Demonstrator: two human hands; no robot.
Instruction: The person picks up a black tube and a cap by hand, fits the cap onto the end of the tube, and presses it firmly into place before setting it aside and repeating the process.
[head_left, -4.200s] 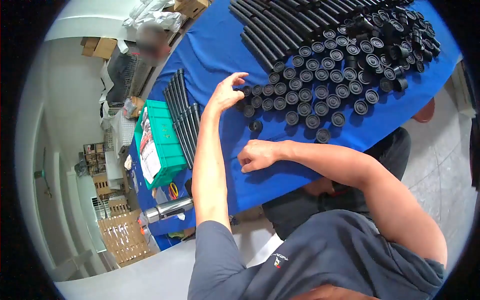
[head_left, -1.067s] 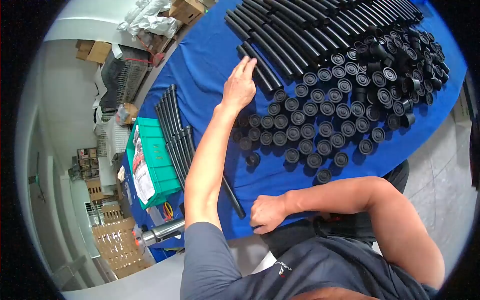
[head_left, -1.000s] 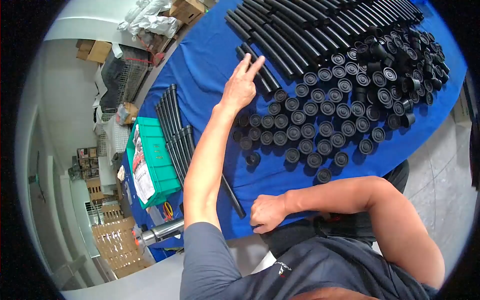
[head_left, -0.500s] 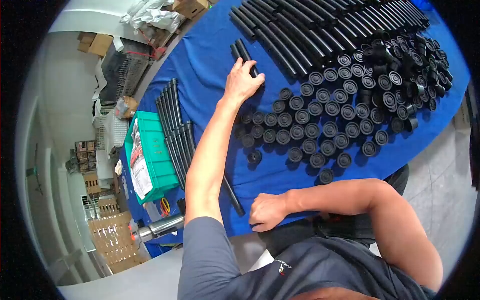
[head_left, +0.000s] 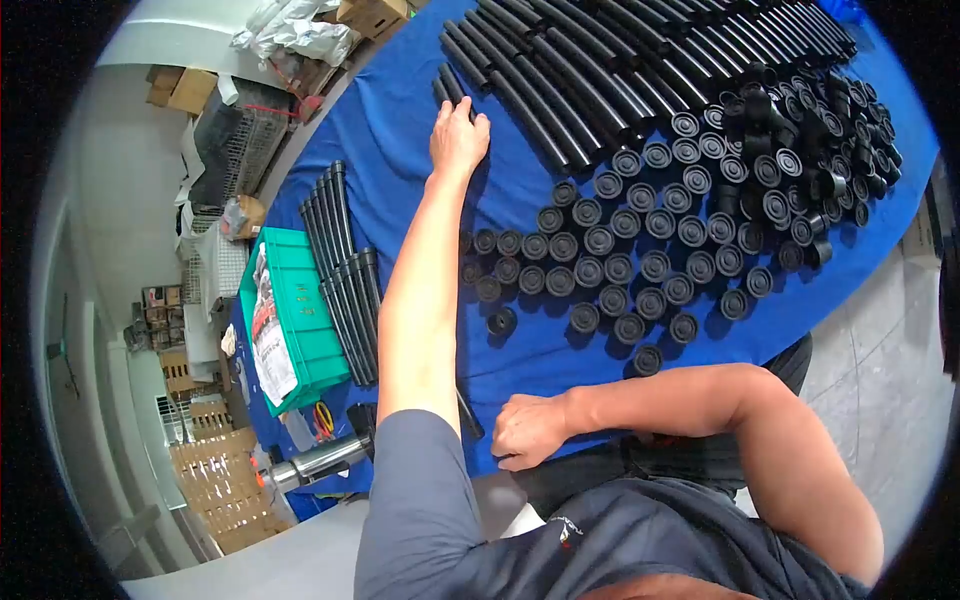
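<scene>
Poking out past the left hand (head_left: 460,142), two black tubes (head_left: 452,80) are grasped by its fingers, beside tube rows (head_left: 600,80) on the blue-covered surface (head_left: 400,130); the right hand (head_left: 530,430) is clenched loosely near the edge.

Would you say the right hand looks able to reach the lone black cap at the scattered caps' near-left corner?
Probably yes: the right hand is loosely curled near the edge of the blue cloth, and only bare cloth seems to lie between it and the lone black cap.
</scene>
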